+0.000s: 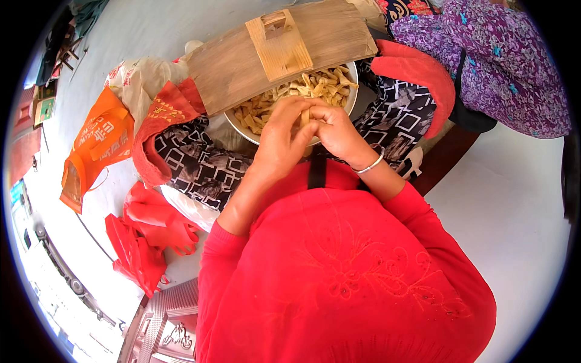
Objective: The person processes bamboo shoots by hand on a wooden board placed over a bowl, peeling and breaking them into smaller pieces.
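My left hand (282,136) and my right hand (335,132) meet over the near rim of a round white metal basin (352,97). Between their fingers they grip a small pale-yellow strip (305,119), partly covered by the fingers. A silvery bangle (371,163) circles my right wrist. Many folded yellowish-tan strips (324,86) fill the basin beneath; their material is hard to tell. A wooden board (222,70) spans the basin's far part. Fixed on it is a lighter wooden block (281,56) with a squarish recess at its far end.
Red towels (152,131) drape over my knees in patterned trousers (199,168). Orange (102,140), red (150,231) and whitish bags (145,79) lie on the left. Someone in purple patterned clothing (504,68) sits at the upper right. A carved metal door (168,326) stands lower left.
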The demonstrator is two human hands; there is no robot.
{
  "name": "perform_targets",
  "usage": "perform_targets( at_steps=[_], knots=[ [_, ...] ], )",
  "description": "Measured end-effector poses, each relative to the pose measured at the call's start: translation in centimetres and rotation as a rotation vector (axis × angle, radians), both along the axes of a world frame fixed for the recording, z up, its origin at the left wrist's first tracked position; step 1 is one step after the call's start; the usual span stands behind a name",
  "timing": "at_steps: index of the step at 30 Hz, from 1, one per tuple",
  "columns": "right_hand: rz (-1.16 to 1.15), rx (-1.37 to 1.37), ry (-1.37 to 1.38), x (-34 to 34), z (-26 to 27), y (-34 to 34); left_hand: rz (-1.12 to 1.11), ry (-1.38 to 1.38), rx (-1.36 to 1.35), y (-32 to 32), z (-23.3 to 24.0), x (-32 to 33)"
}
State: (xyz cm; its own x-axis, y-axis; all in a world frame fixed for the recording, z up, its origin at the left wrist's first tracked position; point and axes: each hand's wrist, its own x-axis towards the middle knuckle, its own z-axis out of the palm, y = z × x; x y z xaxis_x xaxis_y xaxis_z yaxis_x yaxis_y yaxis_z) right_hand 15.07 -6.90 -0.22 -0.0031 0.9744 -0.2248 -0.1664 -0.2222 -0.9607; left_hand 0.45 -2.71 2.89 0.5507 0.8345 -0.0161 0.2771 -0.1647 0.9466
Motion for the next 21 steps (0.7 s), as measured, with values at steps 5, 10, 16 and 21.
perform_targets(
  at_steps=[5, 10, 16, 21],
  knots=[
    [-0.204, 0.377, -0.527, 0.2, 1.0, 1.0, 0.24, -0.086, -0.165, 0.7, -3.5, 1.2],
    [-0.32, 0.364, -0.495, 1.6, 1.0, 2.2, 0.118, -0.424, -0.949, -0.7, -2.9, -1.7],
    [-0.312, 0.201, -0.179, 2.8, 1.5, 2.7, 0.161, 0.181, 0.212, 0.4, -1.3, -2.5],
    [0.226, 0.113, -0.537, 4.4, 4.9, 3.4, 0.115, 0.201, 0.081, 1.7, -0.4, -2.1]
  ],
)
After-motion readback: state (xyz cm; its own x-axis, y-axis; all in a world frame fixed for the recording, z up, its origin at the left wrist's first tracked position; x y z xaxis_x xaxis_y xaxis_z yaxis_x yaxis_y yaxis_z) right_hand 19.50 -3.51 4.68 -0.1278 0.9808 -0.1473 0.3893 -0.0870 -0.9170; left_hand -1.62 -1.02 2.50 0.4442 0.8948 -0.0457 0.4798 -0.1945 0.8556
